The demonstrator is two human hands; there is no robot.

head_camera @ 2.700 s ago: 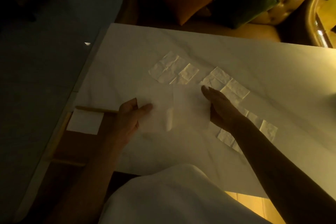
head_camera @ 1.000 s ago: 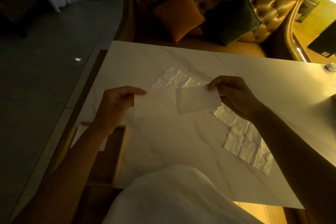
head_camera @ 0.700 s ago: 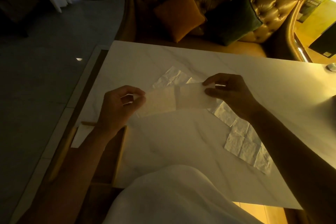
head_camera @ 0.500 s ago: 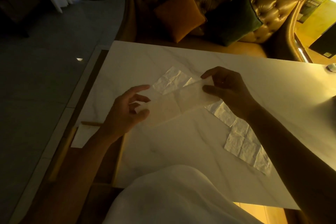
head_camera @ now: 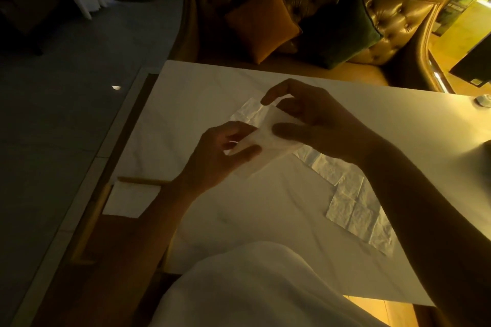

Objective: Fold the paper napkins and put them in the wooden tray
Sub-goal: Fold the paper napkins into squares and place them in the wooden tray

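Observation:
I hold a white paper napkin (head_camera: 268, 146) above the white table (head_camera: 372, 119), half folded. My left hand (head_camera: 220, 156) pinches its near end between thumb and fingers. My right hand (head_camera: 313, 119) pinches its far end, the thumb lying across the top. An unfolded creased napkin (head_camera: 248, 113) lies flat on the table just behind it. Another unfolded napkin (head_camera: 356, 207) lies to the right, partly under my right forearm. The wooden tray (head_camera: 95, 210) sits low at the table's left edge, with a folded white napkin (head_camera: 130, 200) inside.
A tufted golden sofa (head_camera: 398, 18) with an orange cushion (head_camera: 261, 21) and a dark green cushion (head_camera: 337, 26) stands behind the table. Dark floor lies to the left. My white clothing (head_camera: 252, 287) fills the bottom of the view. A small round object (head_camera: 482, 101) rests at the far right.
The napkin was held stretched out between both hands; now my hands have come closer together, bringing its two ends toward each other into a fold, tilted diagonally.

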